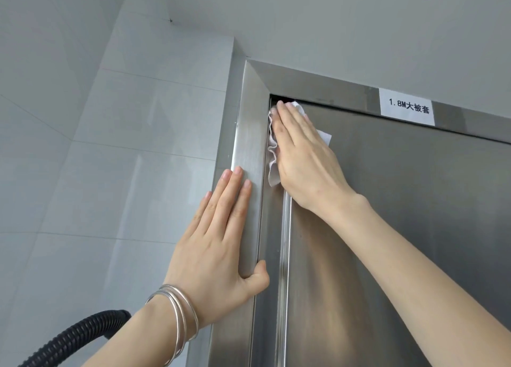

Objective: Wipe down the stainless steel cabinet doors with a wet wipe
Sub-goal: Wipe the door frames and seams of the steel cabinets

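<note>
Right hand (301, 156): flat, fingers straight and close together, palm pressing the wet wipe (272, 150) against the top left corner of the cabinet door (401, 228). Fingertips reach the gap under the top rail. Nothing is gripped; the wipe is only pinned under the palm.

Wet wipe: white, crumpled. Its ruffled edge shows along the left side of the hand, and a flat corner shows on the right.

Left hand (218, 242): also flat with straight fingers, resting on the left upright of the steel frame (249, 145), lower than the right hand and apart from it. The thumb lies against the upright's inner edge. It holds nothing.

Bangles (177, 317): several thin silver rings, on the left wrist.

Cabinet door: brushed stainless steel, closed, set inside the frame, with a bright vertical strip down its left edge.

Label (406, 106): white paper on the top rail, to the right of the wiping hand, printed "1.8M" followed by Chinese characters.

Tiled wall (110, 145): pale grey glossy tiles, left of the frame.

Hose (74, 336): black, ribbed, curving in at the lower left corner, below the left forearm.
</note>
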`<state>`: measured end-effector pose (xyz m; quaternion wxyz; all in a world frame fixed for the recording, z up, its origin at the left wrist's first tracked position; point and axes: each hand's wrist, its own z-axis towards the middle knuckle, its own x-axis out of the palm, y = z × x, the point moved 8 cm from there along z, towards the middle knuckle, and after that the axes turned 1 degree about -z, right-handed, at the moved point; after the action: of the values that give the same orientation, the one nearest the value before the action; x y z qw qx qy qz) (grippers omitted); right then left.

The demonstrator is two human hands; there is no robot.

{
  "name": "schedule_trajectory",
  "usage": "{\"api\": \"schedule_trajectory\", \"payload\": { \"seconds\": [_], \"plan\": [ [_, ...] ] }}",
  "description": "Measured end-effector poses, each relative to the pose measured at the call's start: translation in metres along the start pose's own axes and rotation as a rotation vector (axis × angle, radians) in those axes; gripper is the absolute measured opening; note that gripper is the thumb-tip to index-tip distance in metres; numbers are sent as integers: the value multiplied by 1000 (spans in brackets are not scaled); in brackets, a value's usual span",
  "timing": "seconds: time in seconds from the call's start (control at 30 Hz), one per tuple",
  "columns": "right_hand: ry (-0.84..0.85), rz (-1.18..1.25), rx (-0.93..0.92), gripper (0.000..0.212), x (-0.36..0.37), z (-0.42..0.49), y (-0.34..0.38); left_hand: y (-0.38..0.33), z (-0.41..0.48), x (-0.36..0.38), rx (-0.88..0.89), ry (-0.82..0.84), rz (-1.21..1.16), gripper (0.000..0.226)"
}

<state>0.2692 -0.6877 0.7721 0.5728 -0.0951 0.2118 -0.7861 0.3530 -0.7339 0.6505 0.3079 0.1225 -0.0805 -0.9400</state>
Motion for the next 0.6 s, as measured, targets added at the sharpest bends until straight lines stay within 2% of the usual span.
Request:
{"api": "schedule_trajectory", "payload": {
  "seconds": [0.07,0.2,0.4,0.6],
  "plan": [
    [-8,-58,0,50,-1,-5,4,0,0,0,1,-4,0,96],
    [-30,-88,0,56,-1,-21,13,0,0,0,-1,-5,-7,95],
    [28,-154,48,56,1,4,4,0,-1,0,12,-11,0,96],
    [25,-131,-20,59,2,-39,25,0,-14,-2,73,30,-1,88]
  ]
}}
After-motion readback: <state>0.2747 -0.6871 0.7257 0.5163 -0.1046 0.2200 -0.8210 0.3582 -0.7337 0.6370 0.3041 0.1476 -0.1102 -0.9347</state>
